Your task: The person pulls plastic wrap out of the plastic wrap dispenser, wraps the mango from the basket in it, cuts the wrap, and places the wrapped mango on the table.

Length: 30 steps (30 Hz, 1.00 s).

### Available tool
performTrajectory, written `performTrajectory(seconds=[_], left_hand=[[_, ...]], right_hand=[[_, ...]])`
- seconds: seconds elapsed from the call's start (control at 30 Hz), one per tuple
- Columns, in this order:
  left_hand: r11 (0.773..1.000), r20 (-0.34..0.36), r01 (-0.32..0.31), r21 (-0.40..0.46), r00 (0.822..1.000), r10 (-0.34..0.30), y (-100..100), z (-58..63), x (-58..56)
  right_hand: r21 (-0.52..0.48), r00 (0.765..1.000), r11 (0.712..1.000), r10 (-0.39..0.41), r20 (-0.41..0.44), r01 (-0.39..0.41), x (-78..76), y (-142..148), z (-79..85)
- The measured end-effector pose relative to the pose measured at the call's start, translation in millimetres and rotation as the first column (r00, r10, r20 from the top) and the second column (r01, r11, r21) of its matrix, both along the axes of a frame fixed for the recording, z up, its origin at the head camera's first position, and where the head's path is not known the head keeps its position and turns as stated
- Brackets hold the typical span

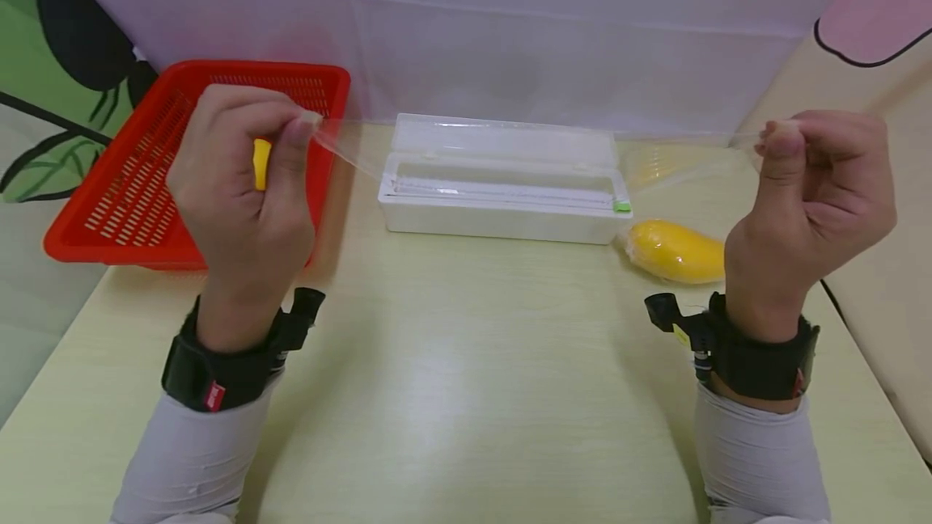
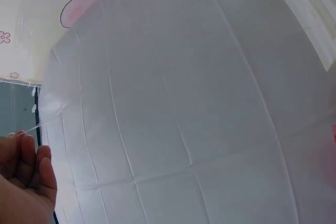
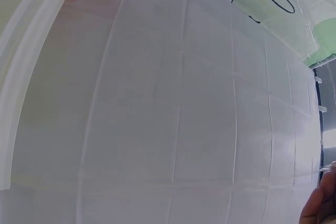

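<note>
A thin sheet of clear cling film [image 1: 349, 145] is stretched between my two raised hands, above and in front of an open white cling film box [image 1: 502, 221]. My left hand [image 1: 240, 160] pinches one corner between thumb and forefinger, in front of the red basket. The other corner is pinched by my right hand [image 1: 815, 192], level with the left and beyond the box's right end. In the wrist views, parts of the left hand [image 2: 29, 177] and right hand [image 3: 320, 198] show at the lower outer edges. Whether the film is still joined to the box, I cannot tell.
A red slotted basket [image 1: 124, 221] stands at the back left, with something yellow [image 1: 261, 164] in it, mostly hidden by my hand. A yellow mango-shaped thing wrapped in film [image 1: 673, 251] lies right of the box. Behind the table [image 1: 451, 378] hangs a pale cloth [image 1: 510, 47].
</note>
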<state>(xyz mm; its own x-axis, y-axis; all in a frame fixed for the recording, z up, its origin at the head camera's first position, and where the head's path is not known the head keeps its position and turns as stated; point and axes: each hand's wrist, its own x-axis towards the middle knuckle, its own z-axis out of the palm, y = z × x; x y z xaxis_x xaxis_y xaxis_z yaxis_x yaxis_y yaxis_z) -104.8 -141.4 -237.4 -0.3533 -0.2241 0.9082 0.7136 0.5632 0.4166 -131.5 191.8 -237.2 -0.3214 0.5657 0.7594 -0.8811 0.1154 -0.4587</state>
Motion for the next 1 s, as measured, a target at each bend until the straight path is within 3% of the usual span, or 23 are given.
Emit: performTrajectory(seconds=[0.5, 1.0], left_hand=[[0.999, -0.030, -0.026, 0.025, 0.999, 0.026, 1.0, 1.2, 2.8], [0.998, -0.063, -0.033, 0.054, 0.997, 0.036, 2.2, 2.1, 6.3]], right_hand=[[0.005, 0.998, 0.998, -0.059, 0.011, 0.059, 2.9, 0.9, 3.4], [-0.028, 0.998, 0.998, -0.060, -0.032, 0.059, 1.3, 5.3, -0.3]])
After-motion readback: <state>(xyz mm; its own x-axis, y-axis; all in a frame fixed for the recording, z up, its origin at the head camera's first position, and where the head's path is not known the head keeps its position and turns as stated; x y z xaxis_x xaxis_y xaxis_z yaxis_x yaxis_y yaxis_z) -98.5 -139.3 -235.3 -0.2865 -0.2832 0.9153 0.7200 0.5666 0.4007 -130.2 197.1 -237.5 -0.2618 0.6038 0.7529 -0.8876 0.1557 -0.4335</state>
